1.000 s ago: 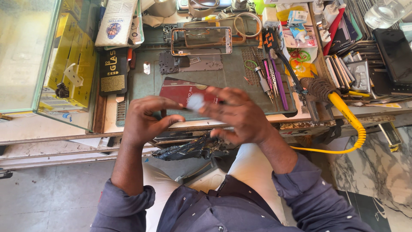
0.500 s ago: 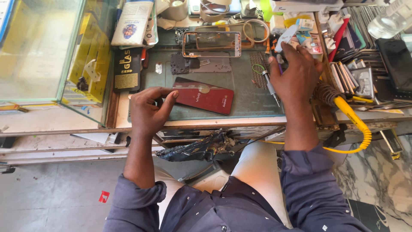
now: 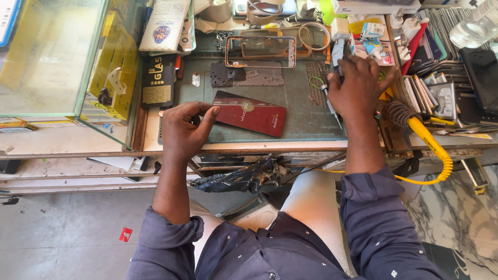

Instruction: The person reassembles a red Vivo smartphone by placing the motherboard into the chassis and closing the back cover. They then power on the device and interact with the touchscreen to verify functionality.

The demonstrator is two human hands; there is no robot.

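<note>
Left hand steadying red phone by its edge, fingers pinched narrow, on cluttered tabletop; right hand reaching among tools, fingers' grip impossible to tell. Risk: phone nudged, sliding off front edge.

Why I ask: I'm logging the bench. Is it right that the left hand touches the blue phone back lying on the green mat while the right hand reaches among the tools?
Not quite: in the head view the phone back is red, not blue. The left hand does touch it on the green mat, and the right hand reaches among the tools.
</note>
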